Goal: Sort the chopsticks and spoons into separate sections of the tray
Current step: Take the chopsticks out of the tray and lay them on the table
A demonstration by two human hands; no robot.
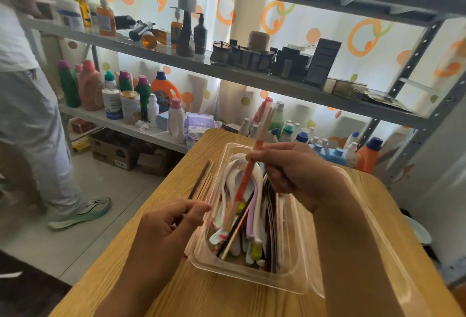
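Clear plastic formed the long tray (pixel 300 273) that sat on the light wooden table (pixel 161 291) in front of me, its near end close to my forearms and its far end pointing toward the grey metal shelving (pixel 252 74) loaded with bottles and dark jars. My right hand (pixel 292 168) was curled round a red-wrapped pair of chopsticks with pale wooden tops (pixel 254 155), pinching it near the middle so that it stood steeply over the far part of the tray, the tops rising in front of the shelf and the lower red end reaching down among the heap inside. My left hand (pixel 171 223) was closed on a bundle of bare chopsticks, one dark brown and the rest light wood (pixel 203 181), which stuck out from my fingers away from me and lay just outside the tray's left wall, over the table. Inside the tray white plastic spoons (pixel 233 178) lay jumbled lengthwise with a pale purple spoon (pixel 251 218), dark chopsticks (pixel 234 233) crossing them at a slant and a small yellow-tipped piece (pixel 256 251) near the close end; I could not tell where one section of the tray ended and another began, since the pile covered the bottom. My two hands were apart, one on each side of the tray. At the left a person in grey trousers and a pale green sports shoe (pixel 80 212) stood on the tiled floor beside the shelves
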